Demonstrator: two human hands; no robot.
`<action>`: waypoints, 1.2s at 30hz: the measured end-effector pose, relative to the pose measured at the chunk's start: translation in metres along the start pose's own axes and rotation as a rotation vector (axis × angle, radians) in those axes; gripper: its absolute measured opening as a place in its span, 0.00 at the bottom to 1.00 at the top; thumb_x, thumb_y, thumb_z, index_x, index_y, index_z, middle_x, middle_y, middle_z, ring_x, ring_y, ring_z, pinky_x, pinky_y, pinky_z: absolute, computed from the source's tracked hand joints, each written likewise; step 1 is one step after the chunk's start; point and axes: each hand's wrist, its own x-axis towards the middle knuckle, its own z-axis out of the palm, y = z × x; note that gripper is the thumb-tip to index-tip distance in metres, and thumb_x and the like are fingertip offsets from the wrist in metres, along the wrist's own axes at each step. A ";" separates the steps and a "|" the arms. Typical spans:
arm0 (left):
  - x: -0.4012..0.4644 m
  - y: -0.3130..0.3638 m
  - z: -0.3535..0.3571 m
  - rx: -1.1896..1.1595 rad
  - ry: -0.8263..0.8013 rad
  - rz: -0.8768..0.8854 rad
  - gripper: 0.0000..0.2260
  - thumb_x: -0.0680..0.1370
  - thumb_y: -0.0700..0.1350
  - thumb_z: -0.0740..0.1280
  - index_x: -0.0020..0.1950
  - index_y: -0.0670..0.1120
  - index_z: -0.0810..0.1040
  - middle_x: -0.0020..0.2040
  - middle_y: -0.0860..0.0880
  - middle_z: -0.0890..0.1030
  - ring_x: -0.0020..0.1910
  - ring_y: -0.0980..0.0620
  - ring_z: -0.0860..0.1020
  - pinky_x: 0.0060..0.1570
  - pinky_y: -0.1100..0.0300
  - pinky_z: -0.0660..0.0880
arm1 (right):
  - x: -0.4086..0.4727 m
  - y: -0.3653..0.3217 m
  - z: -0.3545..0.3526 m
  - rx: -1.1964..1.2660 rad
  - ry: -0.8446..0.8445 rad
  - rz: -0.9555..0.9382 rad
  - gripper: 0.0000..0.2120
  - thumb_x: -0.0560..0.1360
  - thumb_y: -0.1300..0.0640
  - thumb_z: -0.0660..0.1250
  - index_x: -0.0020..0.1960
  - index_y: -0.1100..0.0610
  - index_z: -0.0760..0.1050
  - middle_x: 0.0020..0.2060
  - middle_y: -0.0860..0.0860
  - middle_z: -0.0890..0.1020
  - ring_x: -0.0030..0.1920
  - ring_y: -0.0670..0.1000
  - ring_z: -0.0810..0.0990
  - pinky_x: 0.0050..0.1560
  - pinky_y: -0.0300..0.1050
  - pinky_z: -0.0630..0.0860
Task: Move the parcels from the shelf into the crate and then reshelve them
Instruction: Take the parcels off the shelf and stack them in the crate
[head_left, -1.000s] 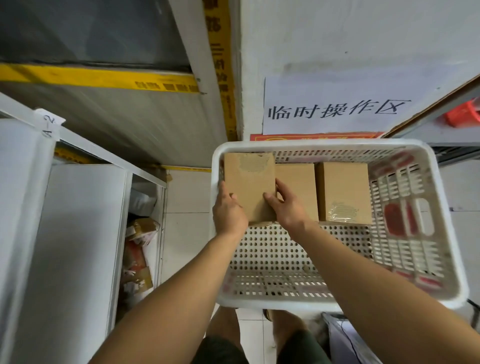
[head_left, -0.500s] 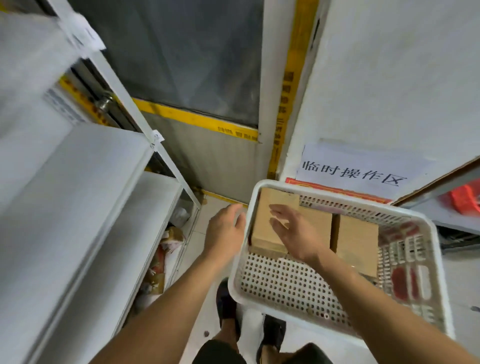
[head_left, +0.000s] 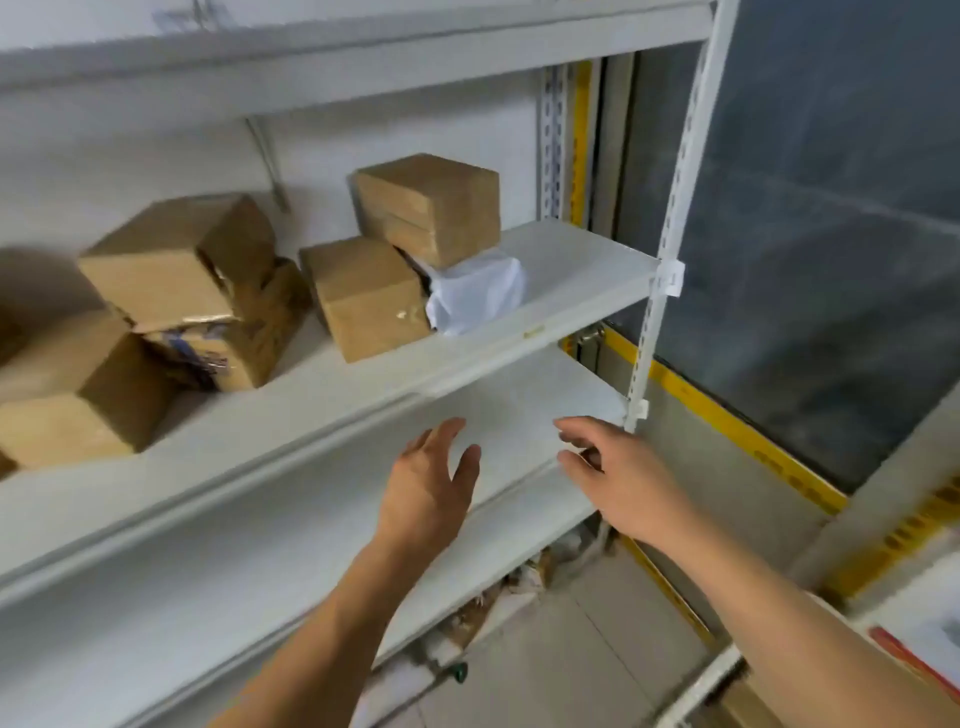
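While boxes sit on the shelf, we raise both hands below it. Our left hand and right hand hold nothing, fingers loosely spread.

Plain brown cardboard parcels and one white plastic-wrapped parcel lie on a white shelf whose white post is punched with slots, beside a dark grey panel edged by yellow tape with dark print.
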 end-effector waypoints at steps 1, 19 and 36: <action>0.003 -0.011 -0.024 0.009 0.052 -0.015 0.18 0.84 0.49 0.69 0.73 0.46 0.78 0.68 0.44 0.82 0.65 0.40 0.80 0.63 0.51 0.76 | 0.013 -0.025 0.009 -0.004 -0.018 -0.060 0.20 0.84 0.51 0.67 0.76 0.48 0.73 0.67 0.43 0.81 0.65 0.41 0.78 0.65 0.37 0.73; 0.099 -0.178 -0.286 0.035 0.459 -0.186 0.35 0.82 0.54 0.68 0.84 0.44 0.56 0.82 0.42 0.64 0.79 0.43 0.64 0.76 0.50 0.64 | 0.172 -0.335 0.172 0.186 -0.045 -0.328 0.41 0.81 0.38 0.67 0.86 0.49 0.51 0.82 0.49 0.63 0.81 0.53 0.63 0.76 0.48 0.64; 0.105 -0.158 -0.260 -0.508 0.539 -0.101 0.17 0.78 0.65 0.70 0.52 0.56 0.68 0.56 0.46 0.75 0.51 0.49 0.77 0.51 0.55 0.77 | 0.156 -0.325 0.167 0.519 0.124 -0.028 0.31 0.79 0.30 0.64 0.71 0.51 0.67 0.66 0.51 0.77 0.66 0.54 0.77 0.65 0.54 0.76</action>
